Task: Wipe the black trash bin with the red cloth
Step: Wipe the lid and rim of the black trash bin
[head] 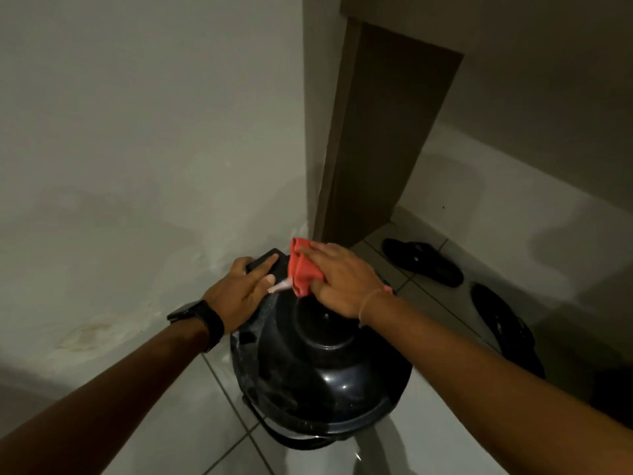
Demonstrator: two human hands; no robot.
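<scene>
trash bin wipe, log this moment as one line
right hand pressing red cloth on black trash bin lid | left hand steadying bin

Your right hand covers most of the crumpled red cloth; its lower part is hidden. Your left hand masks the far left rim of the glossy black domed trash bin. Both forearms are cut off at the frame edges. The nearer black rubber sandal is partly behind your right arm.
</scene>
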